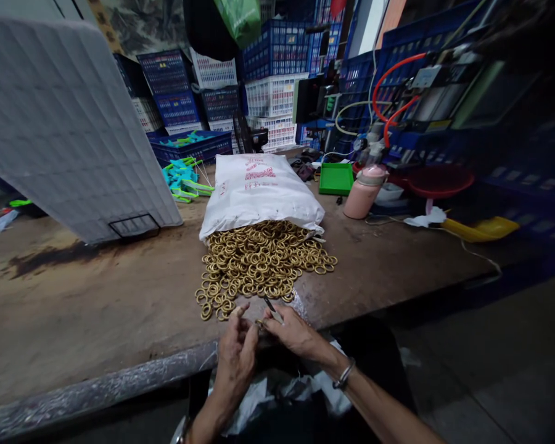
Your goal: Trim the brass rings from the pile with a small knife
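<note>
A heap of brass-coloured rings (254, 262) spills from the mouth of a white woven sack (263, 185) toward the table's front edge. My right hand (293, 333) is closed round a small tool with a thin dark blade (269, 304), which looks like a craft knife and points up toward the heap. One ring (259, 324) shows at the right fingertips, close to my left thumb; which hand bears it is unclear. Just left of it is my left hand (237, 348), with thumb and forefinger apart and the other fingers partly hidden.
At left stands a tall white padded panel (74, 123). Cyan and green plastic pieces (184, 179) lie behind the sack's left side. To the right are a green tray (335, 179), a pink bottle (365, 192) and a yellow scoop-like piece (483, 229). Stacked crates (277, 49) fill the back.
</note>
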{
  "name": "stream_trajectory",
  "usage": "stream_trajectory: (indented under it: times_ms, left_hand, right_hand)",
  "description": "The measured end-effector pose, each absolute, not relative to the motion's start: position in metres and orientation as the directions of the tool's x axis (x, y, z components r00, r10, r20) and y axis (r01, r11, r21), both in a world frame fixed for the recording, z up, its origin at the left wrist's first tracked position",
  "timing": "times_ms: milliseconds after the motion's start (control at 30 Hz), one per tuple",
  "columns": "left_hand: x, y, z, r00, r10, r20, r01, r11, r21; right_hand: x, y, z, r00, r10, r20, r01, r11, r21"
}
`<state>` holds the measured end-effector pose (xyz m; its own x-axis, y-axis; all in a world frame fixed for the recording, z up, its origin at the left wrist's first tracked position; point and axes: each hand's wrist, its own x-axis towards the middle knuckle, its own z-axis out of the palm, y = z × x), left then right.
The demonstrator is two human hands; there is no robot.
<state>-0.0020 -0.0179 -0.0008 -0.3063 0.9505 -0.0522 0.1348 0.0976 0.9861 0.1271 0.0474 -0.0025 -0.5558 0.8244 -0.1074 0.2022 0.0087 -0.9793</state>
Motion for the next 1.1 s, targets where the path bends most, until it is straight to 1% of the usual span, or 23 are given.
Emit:
stream_trajectory:
  times_ms: [100, 200, 300, 367, 433, 600, 667, 767, 833, 967, 1100]
  left_hand:
    - [-0.003, -0.006, -0.004, -0.182, 0.983, 0.02, 0.232, 0.023, 0.972]
    - [-0.005, -0.004, -0.007, -0.115, 0.993, 0.022, 0.234, 0.006, 0.972]
    - [-0.005, -0.005, -0.008, -0.121, 0.993, -0.014, 0.175, 0.035, 0.984]
    - [-0.005, -0.006, -0.008, -0.167, 0.985, -0.035, 0.116, 0.055, 0.992]
    - [-0.003, -0.007, -0.008, -0.218, 0.974, -0.059, 0.047, 0.071, 0.996]
    - [0.0, -0.008, -0.004, -0.233, 0.961, -0.149, -0.113, 0.126, 0.986]
    - [0.0, -0.008, -0.002, -0.206, 0.956, -0.209, -0.156, 0.179, 0.972]
    - [-0.003, -0.008, 0.0, -0.148, 0.94, -0.307, -0.213, 0.273, 0.938]
    - [-0.005, -0.008, -0.001, -0.098, 0.935, -0.341, -0.245, 0.31, 0.919]
    - [-0.008, -0.008, -0.006, -0.014, 0.943, -0.331, -0.311, 0.311, 0.898]
    - [-0.006, -0.01, -0.009, 0.0, 0.949, -0.315, -0.396, 0.289, 0.872]
  right_hand:
    - [0.13, 0.045, 0.0, -0.578, 0.796, -0.183, 0.144, -0.122, -0.982]
    - [0.132, 0.044, 0.002, -0.579, 0.778, -0.242, 0.142, -0.195, -0.97]
    - [0.131, 0.046, 0.001, -0.545, 0.804, -0.239, 0.172, -0.172, -0.97]
    - [0.128, 0.047, -0.001, -0.507, 0.837, -0.206, 0.189, -0.126, -0.974]
    - [0.125, 0.047, -0.004, -0.483, 0.855, -0.189, 0.181, -0.114, -0.977]
    - [0.119, 0.045, -0.011, -0.518, 0.809, -0.278, 0.101, -0.265, -0.959]
    - [0.117, 0.046, -0.013, -0.492, 0.829, -0.265, 0.107, -0.245, -0.964]
    - [0.115, 0.047, -0.011, -0.446, 0.873, -0.197, 0.14, -0.149, -0.979]
    - [0.115, 0.049, -0.007, -0.439, 0.883, -0.168, 0.172, -0.101, -0.98]
    - [0.114, 0.05, 0.001, -0.454, 0.878, -0.15, 0.232, -0.045, -0.972]
    - [0.114, 0.05, 0.002, -0.465, 0.873, -0.151, 0.216, -0.054, -0.975]
